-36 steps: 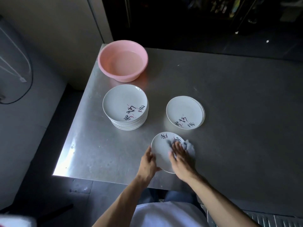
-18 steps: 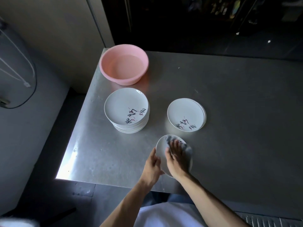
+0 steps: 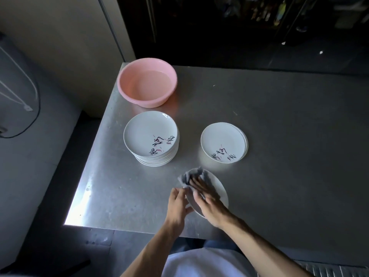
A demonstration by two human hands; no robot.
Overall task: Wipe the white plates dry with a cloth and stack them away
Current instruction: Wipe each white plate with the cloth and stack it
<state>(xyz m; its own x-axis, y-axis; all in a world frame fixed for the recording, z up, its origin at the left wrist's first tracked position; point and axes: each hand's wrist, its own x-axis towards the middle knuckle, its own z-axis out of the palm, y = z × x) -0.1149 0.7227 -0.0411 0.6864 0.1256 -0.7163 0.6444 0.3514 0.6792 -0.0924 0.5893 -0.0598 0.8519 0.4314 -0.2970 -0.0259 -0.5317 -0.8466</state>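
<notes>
Plates (image 3: 150,134) with unreadable black calligraphy

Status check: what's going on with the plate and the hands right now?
Left hand holds the plate by its rim. Right hand presses the grey cloth flat on it. Tall stack and short stack sit beyond, apart from both hands.

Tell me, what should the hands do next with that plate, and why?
Probably slide the cloth across the plate toward its right rim. The right hand presses the cloth flat on the plate's far left part, while the right part shows bare. The left hand grips the near left rim, so the plate looks steadied for that sweep.
</notes>
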